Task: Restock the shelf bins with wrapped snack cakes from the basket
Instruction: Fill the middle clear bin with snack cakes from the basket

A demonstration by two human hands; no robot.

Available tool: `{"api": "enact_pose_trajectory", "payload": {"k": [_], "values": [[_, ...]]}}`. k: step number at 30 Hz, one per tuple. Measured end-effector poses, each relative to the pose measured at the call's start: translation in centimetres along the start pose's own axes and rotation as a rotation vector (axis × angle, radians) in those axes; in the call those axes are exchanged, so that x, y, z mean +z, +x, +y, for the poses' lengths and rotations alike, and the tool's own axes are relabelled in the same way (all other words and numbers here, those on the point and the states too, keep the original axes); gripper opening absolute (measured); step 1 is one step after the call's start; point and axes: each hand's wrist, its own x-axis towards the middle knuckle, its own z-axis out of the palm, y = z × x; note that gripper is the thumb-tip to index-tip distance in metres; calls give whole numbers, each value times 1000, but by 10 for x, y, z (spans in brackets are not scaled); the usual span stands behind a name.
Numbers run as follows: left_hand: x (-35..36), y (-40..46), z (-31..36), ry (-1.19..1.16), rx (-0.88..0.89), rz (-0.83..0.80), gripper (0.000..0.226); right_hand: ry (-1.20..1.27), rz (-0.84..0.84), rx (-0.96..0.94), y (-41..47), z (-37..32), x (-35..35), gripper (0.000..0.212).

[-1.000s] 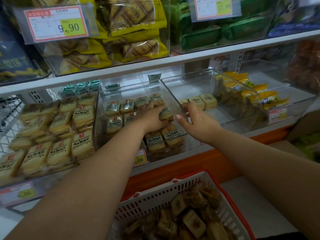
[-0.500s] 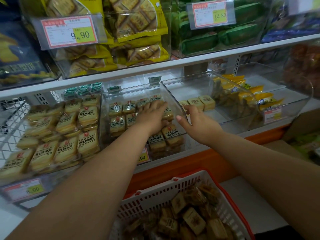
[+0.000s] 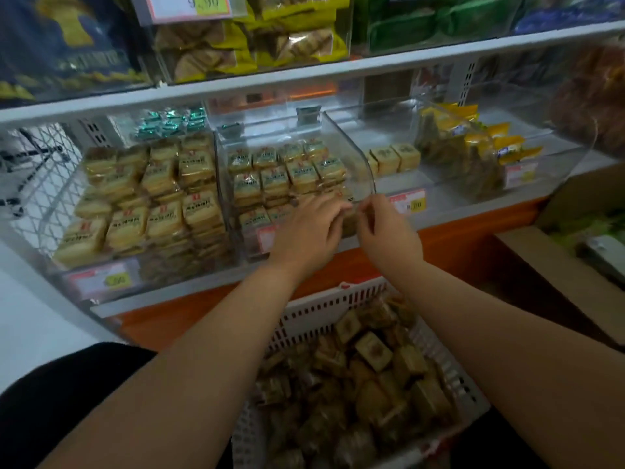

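Note:
Wrapped snack cakes fill the clear middle shelf bin in stacked rows. My left hand lies over the front row of that bin, fingers fairly straight and touching the cakes at the front right corner. Beside it, my right hand pinches at the bin's clear front corner edge; what sits between its fingertips is blurred. Below my forearms stands the white and red basket, heaped with darker wrapped cakes.
A left bin holds more of the same cakes. The bin to the right has three cakes at its back. Yellow snack packs fill the far right bin. A cardboard box stands at right. An upper shelf overhangs the bins.
Both hands have drawn back from the middle of the bin to its front right corner and come close together. The view has tilted down, showing more of the basket.

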Motion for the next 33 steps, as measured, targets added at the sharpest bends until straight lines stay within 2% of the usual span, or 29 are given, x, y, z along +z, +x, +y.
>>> {"api": "enact_pose_trajectory", "payload": {"k": [3,7,10,12,14,17,22,25,27,29,30,33], "values": [[31,-55,-2,-121,-177,-48,22,31,-48,71,-37,24,16,6],[79,-134,-17,-179,-474,-335,20,13,-264,309,-85,60,50,9],[104,-177,-29,-229,-708,-536,14,46,-467,381,-119,74,85,16],[115,-198,-35,-216,-765,-615,10,-38,-586,410,-139,82,109,27],[122,-215,-39,-189,-791,-676,8,-158,-684,427,-153,88,126,24],[130,-230,-43,-212,-871,-755,13,-201,-777,388,-160,94,147,26],[138,-237,-50,-267,-958,-735,19,-303,-878,251,-148,99,169,46],[138,-237,-56,-298,-972,-727,28,-493,-987,112,-147,98,180,60],[137,-235,-60,-335,-1003,-698,35,-549,-999,100,-145,96,185,63],[136,-232,-61,-391,-1060,-665,39,-477,-1003,183,-144,94,186,60],[135,-230,-62,-432,-1105,-640,40,-363,-1005,289,-143,94,185,60],[128,-220,-61,-556,-1229,-552,39,138,-879,673,-143,91,176,54]]}}
